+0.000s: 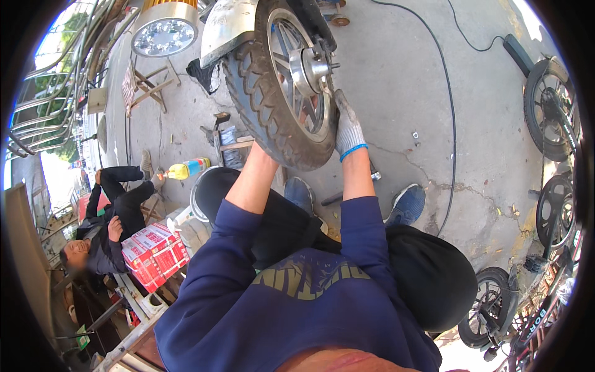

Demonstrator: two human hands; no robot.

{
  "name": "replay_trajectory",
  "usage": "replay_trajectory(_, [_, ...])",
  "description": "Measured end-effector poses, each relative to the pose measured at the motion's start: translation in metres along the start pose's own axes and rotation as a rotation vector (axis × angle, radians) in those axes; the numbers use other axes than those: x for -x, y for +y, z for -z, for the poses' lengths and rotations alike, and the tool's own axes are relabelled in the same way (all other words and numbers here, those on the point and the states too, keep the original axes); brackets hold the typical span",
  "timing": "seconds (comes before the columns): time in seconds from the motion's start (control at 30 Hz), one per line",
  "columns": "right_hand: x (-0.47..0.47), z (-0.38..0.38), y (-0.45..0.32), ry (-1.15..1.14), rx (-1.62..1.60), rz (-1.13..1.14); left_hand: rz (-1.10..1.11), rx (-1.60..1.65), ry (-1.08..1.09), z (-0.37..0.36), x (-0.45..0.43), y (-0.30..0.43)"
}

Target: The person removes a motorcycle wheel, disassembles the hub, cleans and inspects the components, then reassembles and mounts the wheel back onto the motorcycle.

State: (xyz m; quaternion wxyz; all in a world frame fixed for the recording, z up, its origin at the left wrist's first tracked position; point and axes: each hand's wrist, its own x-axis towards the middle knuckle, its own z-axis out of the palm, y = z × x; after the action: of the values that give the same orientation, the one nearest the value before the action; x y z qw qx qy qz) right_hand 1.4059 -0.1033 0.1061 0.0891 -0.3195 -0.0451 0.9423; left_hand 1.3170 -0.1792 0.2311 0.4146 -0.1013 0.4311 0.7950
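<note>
Before me stands a spoked wheel with a knobbly black tyre, under a silver mudguard and beside a dark fork leg. A metal hub with a protruding axle end faces right. My right hand, in a grey knit glove with a blue cuff, grips the tyre's right side, thumb up near the hub. My left hand reaches behind the tyre from the left; mostly hidden, it shows only as bits of skin between the spokes. Its bare wrist lies against the tyre's lower edge.
A dark-handled tool lies between my shoes. Further off are a small nut and a black cable. Left are a yellow bottle, a folding stool, a red box and a seated person. Bicycle wheels line the right.
</note>
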Motion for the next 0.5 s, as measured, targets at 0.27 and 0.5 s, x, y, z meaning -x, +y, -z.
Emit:
replay_trajectory(0.27, [-0.001,-0.002,-0.011,0.246,0.501,0.503,0.093,0.116,-0.032,0.021,-0.006,0.012])
replay_trajectory(0.5, [-0.020,0.058,-0.010,0.439,0.643,0.419,-0.073,-0.115,-0.127,0.036,-0.020,0.001])
